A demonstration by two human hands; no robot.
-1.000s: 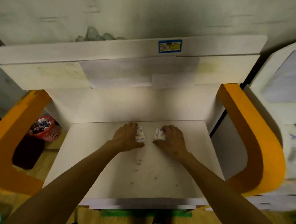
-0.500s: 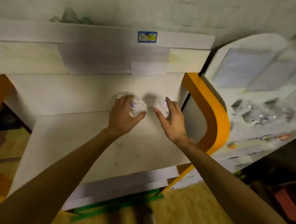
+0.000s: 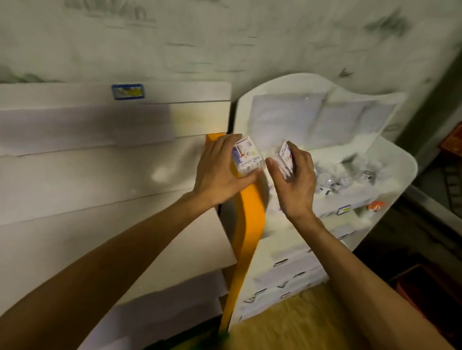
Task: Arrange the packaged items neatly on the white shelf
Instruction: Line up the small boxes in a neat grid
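While the white stepped unit with its blue label filled the left of the view with bare surfaces, both hands were raised in mid-air over the gap beside its orange side panel. The left hand had its fingers closed around a small packet with a printed card, thumb under the lower edge and fingers across the back. Just beside it, apart by a narrow gap, the right hand gripped a second packet edge-on, pinched between thumb and fingers. Further right stood the white shelf, its upper tier holding a blurred heap of clear-wrapped items, with more label tags on the tiers below. The packets looked light and thin, probably a stiff card inside slippery clear plastic, so they would likely bend or slide under a loose hold. Taking them by the card's long edges seemed safest, letting each be set down flat.
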